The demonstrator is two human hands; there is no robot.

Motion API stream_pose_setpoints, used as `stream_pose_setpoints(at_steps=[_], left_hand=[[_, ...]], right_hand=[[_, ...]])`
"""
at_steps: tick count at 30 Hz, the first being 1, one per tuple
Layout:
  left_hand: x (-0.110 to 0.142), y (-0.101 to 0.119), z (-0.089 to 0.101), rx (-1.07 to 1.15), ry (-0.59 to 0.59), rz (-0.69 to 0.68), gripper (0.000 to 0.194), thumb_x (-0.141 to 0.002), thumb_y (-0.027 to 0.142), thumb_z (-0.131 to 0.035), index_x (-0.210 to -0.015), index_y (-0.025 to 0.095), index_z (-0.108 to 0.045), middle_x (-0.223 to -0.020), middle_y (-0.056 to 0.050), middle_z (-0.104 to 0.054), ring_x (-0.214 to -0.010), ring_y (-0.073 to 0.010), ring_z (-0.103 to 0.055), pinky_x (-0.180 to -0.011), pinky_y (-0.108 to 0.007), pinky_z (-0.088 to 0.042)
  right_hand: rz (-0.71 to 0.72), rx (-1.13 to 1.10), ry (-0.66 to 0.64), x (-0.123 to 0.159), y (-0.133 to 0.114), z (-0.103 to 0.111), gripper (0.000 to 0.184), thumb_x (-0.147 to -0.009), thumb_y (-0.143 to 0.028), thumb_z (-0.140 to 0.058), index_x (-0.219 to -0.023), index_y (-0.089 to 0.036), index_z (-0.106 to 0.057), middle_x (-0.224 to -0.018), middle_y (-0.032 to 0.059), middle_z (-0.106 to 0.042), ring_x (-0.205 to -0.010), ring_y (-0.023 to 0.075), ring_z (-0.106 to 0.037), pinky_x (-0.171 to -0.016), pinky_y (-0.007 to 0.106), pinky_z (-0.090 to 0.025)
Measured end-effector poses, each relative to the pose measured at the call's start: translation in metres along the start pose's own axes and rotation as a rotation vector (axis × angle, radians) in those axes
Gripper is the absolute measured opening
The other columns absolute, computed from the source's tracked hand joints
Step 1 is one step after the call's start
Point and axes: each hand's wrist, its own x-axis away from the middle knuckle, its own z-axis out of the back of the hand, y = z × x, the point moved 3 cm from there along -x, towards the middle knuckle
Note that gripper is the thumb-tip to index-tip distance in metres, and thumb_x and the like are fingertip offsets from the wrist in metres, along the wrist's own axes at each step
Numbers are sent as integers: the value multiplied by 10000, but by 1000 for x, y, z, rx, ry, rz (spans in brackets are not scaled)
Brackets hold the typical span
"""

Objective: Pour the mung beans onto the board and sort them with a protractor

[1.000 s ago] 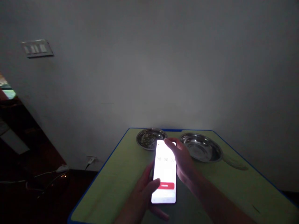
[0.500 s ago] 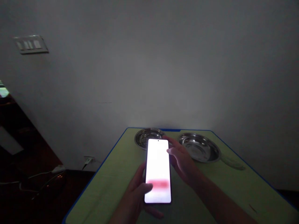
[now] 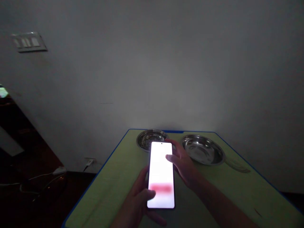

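Note:
A smartphone (image 3: 161,171) with a bright, washed-out screen and a blurred red band low on it is held upright over the table. Around its lower left side wraps my left hand (image 3: 140,198), the thumb on the screen's edge near the red band and fingers behind. Gripping the upper right side is my right hand (image 3: 182,164), its thumb over the screen. Behind the phone's top left stands a steel bowl (image 3: 140,145) holding small bits I cannot make out. Another shiny steel bowl (image 3: 201,150) sits beyond my right hand.
The pale green table (image 3: 114,177) has a blue edge and meets a grey wall (image 3: 152,63). A switch plate (image 3: 29,42) is high on the left, a plugged-in socket (image 3: 89,162) lower down. White cables (image 3: 38,178) run at the left.
The timer digits on the phone have given way to a blank glowing screen with a blurred red band. The phone has shifted slightly left in view; my right thumb moved down from its top edge.

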Motion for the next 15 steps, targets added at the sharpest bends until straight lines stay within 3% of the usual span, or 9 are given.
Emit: stream_pose_setpoints(at_steps=[4, 15], left_hand=[[0, -1, -1, -14, 0, 6, 837, -778, 229, -579, -1507, 321, -177, -1470, -144, -417, -1039, -352, -614, -570, -365, -596], [-1, -3, -1, 8, -7, 42, 905, -772, 181, -591, -1517, 371, -113, -1481, -122, -417, -1094, -358, -594, -653, -425, -604]], right_hand=[[12, 114, 54, 1, 2, -4, 504, -679, -207, -602, -1160, -232, -453, -959, 45, -640, -866, 254, -628, -695, 392, -504], [9, 165, 91, 1, 2, -8, 553, -703, -281, -733, -1159, -241, -422, -1042, 94, -629, -936, 298, -625, -736, 436, -525]])
